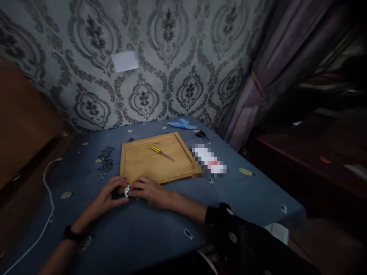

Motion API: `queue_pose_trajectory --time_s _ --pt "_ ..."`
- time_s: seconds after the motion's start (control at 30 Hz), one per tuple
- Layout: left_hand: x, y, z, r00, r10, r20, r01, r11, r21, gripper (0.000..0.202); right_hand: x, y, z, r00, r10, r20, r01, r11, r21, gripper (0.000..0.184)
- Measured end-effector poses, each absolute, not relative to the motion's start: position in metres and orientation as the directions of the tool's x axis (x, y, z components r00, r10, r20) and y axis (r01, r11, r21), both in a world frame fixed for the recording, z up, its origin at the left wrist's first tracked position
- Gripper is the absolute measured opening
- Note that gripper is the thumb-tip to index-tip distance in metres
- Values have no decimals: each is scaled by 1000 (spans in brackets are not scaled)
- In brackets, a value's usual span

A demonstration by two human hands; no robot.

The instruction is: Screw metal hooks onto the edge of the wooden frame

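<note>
A small silvery metal fitting [127, 191], perhaps a hinge, sits at the near left corner of a framed wooden panel [137, 168] like a cabinet door. My left hand [110, 194] curls around its left side, thumb and fingers closed on it. From the right, the fingertips of my right hand [149, 192] pinch at the same fitting, partly hiding it and the panel's corner. On the panel lies a screwdriver [159, 151] with a yellow and black handle, its shaft pointing right and toward me.
Several dark metal pieces [106, 162] lie left of the panel. A blue cloth [182, 124], a small black object [201, 134] and a blurred-out white packet [208, 158] are behind and right. A white cable [48, 191] runs down the table's left side. The patterned wall stands behind.
</note>
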State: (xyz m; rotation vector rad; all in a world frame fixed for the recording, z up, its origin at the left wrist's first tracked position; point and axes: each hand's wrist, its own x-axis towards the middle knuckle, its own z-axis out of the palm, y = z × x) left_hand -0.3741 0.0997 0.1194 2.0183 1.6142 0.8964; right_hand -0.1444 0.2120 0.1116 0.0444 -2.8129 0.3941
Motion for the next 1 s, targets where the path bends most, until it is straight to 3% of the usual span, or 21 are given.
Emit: queue_pose_trajectory --time_s 0.2,0.37,0.47,0.53,0.57,0.6,0.67,0.73,0.8,0.87,1.0 --pt "-381 99 101 96 947 307 741 -274 613 40 -142 210 116 -967 20 255 -42 971 -235 46" --pt "-379 97 110 145 941 305 764 -303 570 33 -143 206 121 -971 15 238 -38 976 -216 46" --pt "-379 97 111 151 929 338 775 -323 542 33 -121 205 122 -953 58 298 2 983 -185 46" --pt "-380 97 107 144 919 366 779 -333 531 34 -88 208 119 -871 142 470 111 989 -94 43" --pt "-381 97 104 146 915 376 778 -341 527 34 -66 212 116 -780 237 579 244 967 -68 43" --pt "-382 97 102 151 911 385 775 -351 526 34 -42 217 113 -639 382 668 439 894 -91 44" --pt "-382 97 100 159 906 392 766 -363 530 35 5 230 107 -471 548 691 623 761 -180 54" --pt "-381 97 104 149 916 373 760 -347 550 36 41 244 101 -281 723 631 809 532 -249 67" --pt "-377 96 112 122 938 325 758 -299 580 38 61 255 98 -198 859 471 897 353 -266 86" --pt "-371 95 121 112 949 294 737 -278 617 38 66 261 98 -222 898 379 911 330 -249 91" --pt "-364 95 128 131 947 294 686 -301 663 37 71 262 94 -256 893 369 914 348 -208 90"
